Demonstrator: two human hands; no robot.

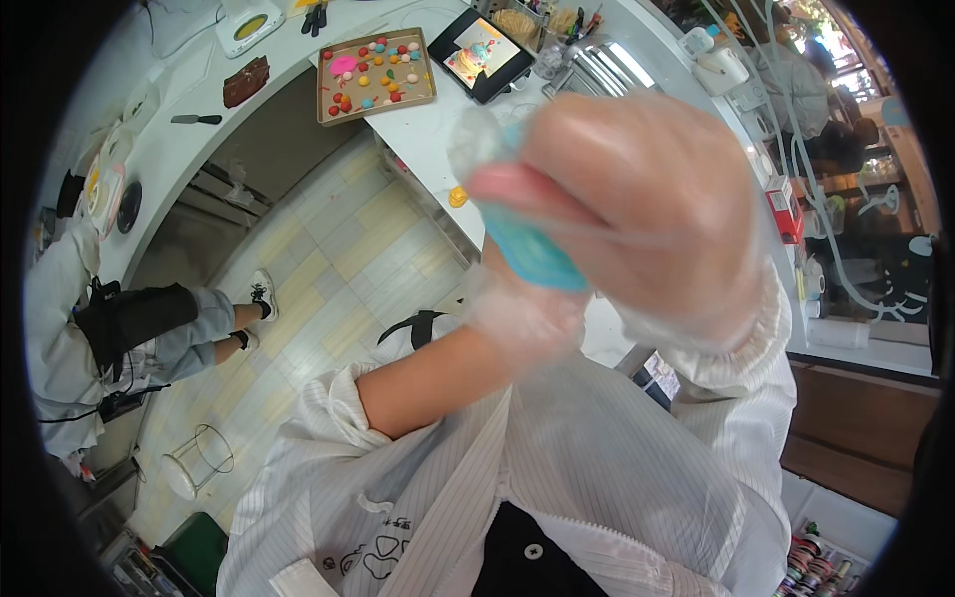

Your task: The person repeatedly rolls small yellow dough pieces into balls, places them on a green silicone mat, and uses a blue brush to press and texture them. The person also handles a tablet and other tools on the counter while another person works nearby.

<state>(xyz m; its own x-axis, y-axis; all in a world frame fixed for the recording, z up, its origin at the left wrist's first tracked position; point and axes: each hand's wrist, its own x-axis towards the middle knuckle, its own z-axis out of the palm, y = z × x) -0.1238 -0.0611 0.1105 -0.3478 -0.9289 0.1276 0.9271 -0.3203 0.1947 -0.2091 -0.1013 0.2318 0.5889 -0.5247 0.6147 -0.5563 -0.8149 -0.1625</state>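
Both my hands wear clear plastic gloves and are raised close to the camera, blurred. My right hand is closed in a fist around a soft bag with blue filling, which looks like a piping bag. Crumpled clear plastic shows beyond the fist. My left hand is low behind the blue bag; its fingers are hidden, so its grip cannot be made out. A small yellow piece lies near the edge of the white table, beyond my hands.
A shallow tray holds several coloured balls. Beside it lies a tablet showing a cake picture, near a stainless steel container. A spatula rests on the left counter. Another person stands at left, near a stool.
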